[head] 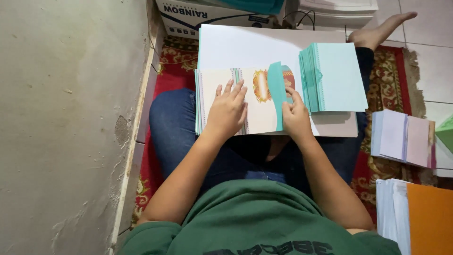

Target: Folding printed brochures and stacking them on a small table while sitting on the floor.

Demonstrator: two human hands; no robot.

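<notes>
The right hand (pixel 296 114) is pinching the teal flap (pixel 277 94) of a printed card (pixel 257 106), fingertips closed on the flap's lower edge so that it is standing partly lifted over the card's gold and red ornament. The left hand (pixel 228 111) is lying flat with fingers spread, gripping nothing, pressing down on the left half of the same card. The card is sitting on top of a stack of like cards (pixel 198 101), whose teal edges are showing at the left side. That stack is resting on a large white board (pixel 245 47) lying across the person's lap, over blue jeans (pixel 170 127). Just beside the right hand, on the same board, a second stack of teal cards (pixel 337 78) is lying fanned slightly at its left edge. Farther out, a red patterned rug (pixel 177 71) is covering the floor, a pile of pale pastel sheets (pixel 403 139) is lying to the right, and an orange sheet (pixel 432 217) is showing at the lower right corner.
</notes>
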